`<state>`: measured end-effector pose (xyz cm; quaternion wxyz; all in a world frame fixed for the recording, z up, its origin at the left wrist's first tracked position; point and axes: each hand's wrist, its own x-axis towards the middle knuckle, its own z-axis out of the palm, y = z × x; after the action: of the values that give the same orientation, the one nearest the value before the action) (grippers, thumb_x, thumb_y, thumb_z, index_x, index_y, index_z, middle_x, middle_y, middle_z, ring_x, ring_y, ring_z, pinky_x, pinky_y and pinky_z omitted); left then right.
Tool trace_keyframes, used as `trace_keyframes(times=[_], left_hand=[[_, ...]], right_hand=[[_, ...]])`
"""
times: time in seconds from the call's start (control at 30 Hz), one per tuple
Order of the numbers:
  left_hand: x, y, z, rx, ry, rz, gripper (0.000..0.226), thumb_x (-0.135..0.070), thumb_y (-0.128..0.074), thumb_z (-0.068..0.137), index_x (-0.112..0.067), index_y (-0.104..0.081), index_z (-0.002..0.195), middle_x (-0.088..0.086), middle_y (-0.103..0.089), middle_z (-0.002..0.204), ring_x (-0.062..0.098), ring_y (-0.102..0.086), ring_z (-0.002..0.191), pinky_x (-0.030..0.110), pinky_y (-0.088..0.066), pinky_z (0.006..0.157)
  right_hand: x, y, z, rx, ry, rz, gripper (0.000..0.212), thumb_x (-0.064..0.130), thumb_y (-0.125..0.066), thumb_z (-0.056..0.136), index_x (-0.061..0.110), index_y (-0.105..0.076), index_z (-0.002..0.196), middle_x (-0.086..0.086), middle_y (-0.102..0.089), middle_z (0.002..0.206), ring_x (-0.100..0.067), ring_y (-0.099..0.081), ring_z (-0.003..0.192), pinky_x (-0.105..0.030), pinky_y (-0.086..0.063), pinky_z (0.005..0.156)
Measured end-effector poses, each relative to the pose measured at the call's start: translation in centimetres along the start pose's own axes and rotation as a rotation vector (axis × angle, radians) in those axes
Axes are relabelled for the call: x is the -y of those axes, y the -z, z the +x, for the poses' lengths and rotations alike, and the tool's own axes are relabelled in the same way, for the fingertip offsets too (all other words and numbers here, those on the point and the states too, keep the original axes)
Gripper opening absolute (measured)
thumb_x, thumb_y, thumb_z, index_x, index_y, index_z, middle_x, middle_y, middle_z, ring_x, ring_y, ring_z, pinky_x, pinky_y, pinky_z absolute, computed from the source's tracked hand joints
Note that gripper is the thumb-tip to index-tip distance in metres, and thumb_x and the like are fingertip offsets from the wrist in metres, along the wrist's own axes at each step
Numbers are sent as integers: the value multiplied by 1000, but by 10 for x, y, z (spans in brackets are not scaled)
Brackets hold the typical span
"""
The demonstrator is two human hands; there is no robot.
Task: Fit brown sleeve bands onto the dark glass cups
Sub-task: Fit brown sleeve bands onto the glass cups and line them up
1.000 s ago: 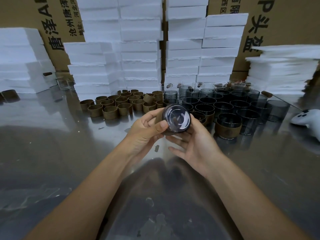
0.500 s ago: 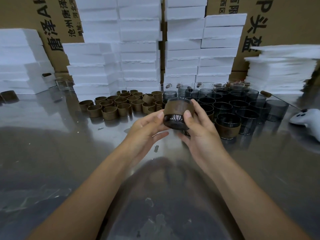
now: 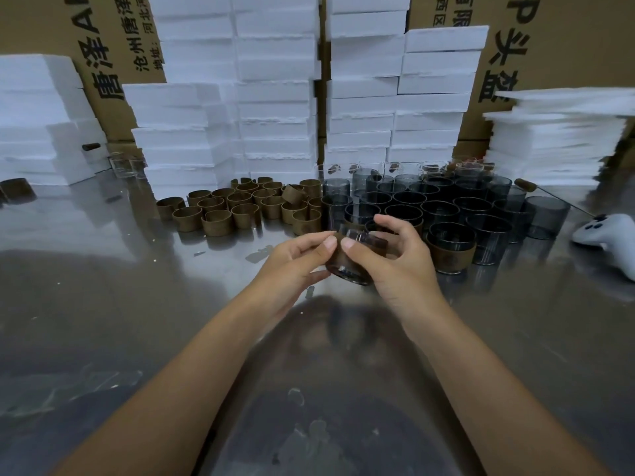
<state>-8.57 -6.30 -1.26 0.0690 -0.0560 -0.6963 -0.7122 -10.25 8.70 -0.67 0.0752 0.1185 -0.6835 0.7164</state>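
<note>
Currently fingers of my left hand [image 3: 292, 266] and right hand [image 3: 398, 266] pinch a banded cup [image 3: 350, 273]; a finished cup [image 3: 450, 257] stands near; many bare cups [image 3: 441, 209] and loose bands [image 3: 220, 218] remain.

Table [image 3: 103, 304]: shiny metal with dull reflections, running from the near edge to the far stacks.
Foam blocks [image 3: 275, 97]: white, piled in tall columns at the far middle.
Left stack [image 3: 37, 115]: more white foam, lower, at the far left.
Sheets [image 3: 556, 139]: thin white foam in an uneven pile at the far right.
Cartons [image 3: 567, 39]: brown card with black Chinese lettering, behind the foam.
Controller [image 3: 608, 235]: white, lying on the table at the right edge.
Rod [image 3: 524, 184]: thin with a brown end, far right, just beyond the controller.
Crumbs [image 3: 199, 253]: small white specks on the table, left of centre.
</note>
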Motion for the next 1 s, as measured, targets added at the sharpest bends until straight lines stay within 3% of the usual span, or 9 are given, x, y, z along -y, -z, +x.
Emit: trace_keyframes(times=[0.1, 0.17, 0.27, 0.37, 0.47, 0.6, 0.8, 0.9, 1.0], left_hand=[[0, 3, 2, -28, 9, -3, 41, -44, -61, 72, -27, -65, 108, -4, -71, 111, 9, -66, 104, 28, -50, 90], [1, 6, 2, -34, 2, -14, 39, -45, -61, 73, -28, -65, 107, -7, -73, 104, 9, -68, 99, 26, -51, 85], [3, 7, 2, -15, 0, 3, 35, -45, -60, 77, -29, -64, 108, -8, -74, 99, 10, -69, 95, 23, -52, 79], [3, 8, 1, -10, -1, 3, 36, -45, -60, 76, -29, -65, 107, -7, -74, 99, 10, -69, 95, 22, -52, 77], [4, 11, 0, 11, 15, -9, 22, -39, -56, 87, -31, -65, 106, -7, -73, 102, 10, -69, 98, 23, -51, 80], [3, 15, -3, 23, 37, -80, 21, -33, -51, 92, -30, -63, 110, -7, -73, 107, 11, -68, 101, 22, -53, 78], [3, 17, -7, 33, 42, -108, 22, -33, -54, 90, -31, -62, 110, -7, -73, 106, 11, -68, 100, 24, -51, 79], [2, 17, -8, 39, 25, -119, 33, -41, -57, 77, -32, -62, 108, -7, -73, 105, 10, -68, 99, 23, -51, 77], [3, 18, -8, 35, 26, -144, 27, -38, -57, 82, -31, -63, 108, -6, -74, 102, 11, -69, 98, 24, -51, 77]], right_hand=[[0, 12, 2, 1, 63, -335, 60, 28, -81, 70, 36, -50, 121, 13, -51, 110, -6, -52, 104, -20, -44, 85], [-2, 19, 3, -45, 115, -497, 65, 27, -80, 70, 32, -48, 127, 10, -45, 113, -4, -46, 98, -13, -37, 76], [-7, 26, 4, -123, 134, -677, 68, 28, -78, 71, 28, -45, 130, 9, -35, 110, -6, -40, 90, -21, -33, 71], [-11, 30, 3, -150, 117, -820, 67, 34, -76, 73, 27, -43, 131, 8, -33, 110, -15, -46, 93, -28, -37, 71], [-12, 29, 3, -186, 165, -947, 67, 39, -73, 76, 22, -43, 134, -1, -44, 124, -25, -52, 110, -37, -44, 88], [-16, 27, -1, -246, 231, -1180, 66, 46, -61, 87, 20, -37, 142, -3, -47, 137, -24, -34, 129, -39, -27, 104], [-17, 22, 1, -121, 147, -1367, 57, 36, -35, 102, 12, -18, 150, -10, -19, 158, -25, 2, 148, -54, -2, 116], [-16, 26, 9, -59, 131, -1426, 55, 35, -30, 103, 12, -15, 151, -10, -12, 160, -26, 10, 148, -58, 4, 115], [-14, 31, 18, 5, 121, -1498, 54, 37, -27, 103, 13, -17, 150, -7, -12, 161, -26, 13, 148, -59, 6, 114]])
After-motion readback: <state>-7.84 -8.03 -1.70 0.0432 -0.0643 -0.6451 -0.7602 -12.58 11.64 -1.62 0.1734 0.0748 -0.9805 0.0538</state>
